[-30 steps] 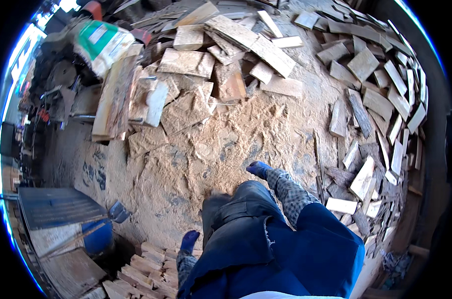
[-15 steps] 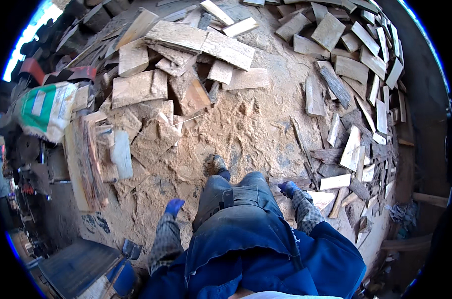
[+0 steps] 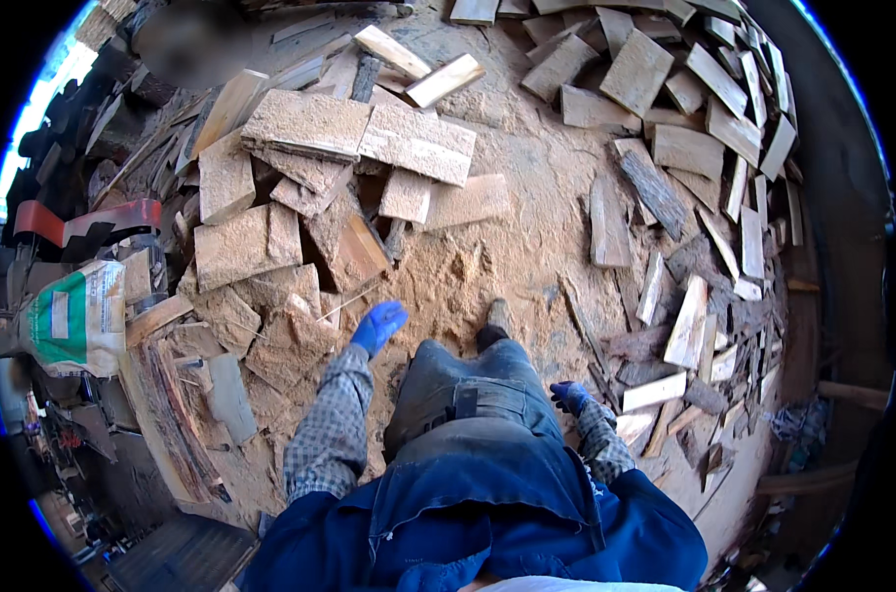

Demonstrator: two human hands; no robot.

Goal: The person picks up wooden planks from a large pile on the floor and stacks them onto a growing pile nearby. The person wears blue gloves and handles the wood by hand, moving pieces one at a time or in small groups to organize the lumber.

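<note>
My left hand [image 3: 379,328], in a blue glove, reaches forward over the sawdust-covered floor with its fingers stretched out and nothing in it. The nearest things to it are a thin pale stick [image 3: 347,304] and sawdust-dusted wood blocks [image 3: 292,335]. Low beside my right thigh hangs my right hand [image 3: 569,397], also blue-gloved; its fingers look loosely apart and I see nothing held. Right of it lie a pale split piece of wood [image 3: 654,392] and strips of bark. One shoe [image 3: 495,321] shows ahead of my knees.
Cut boards [image 3: 416,143] lie heaped ahead on the left. A larger pile of wood pieces [image 3: 637,74] runs along the right. At the left are a green-and-white sack [image 3: 73,321], a red curved metal part [image 3: 88,222] and a long bark-edged slab [image 3: 167,424]. A dark panel [image 3: 182,555] lies lower left.
My left hand has risen forward and right, away from my side. My right hand has dropped slightly. The scene has shifted left and down in view, and a different foot position shows.
</note>
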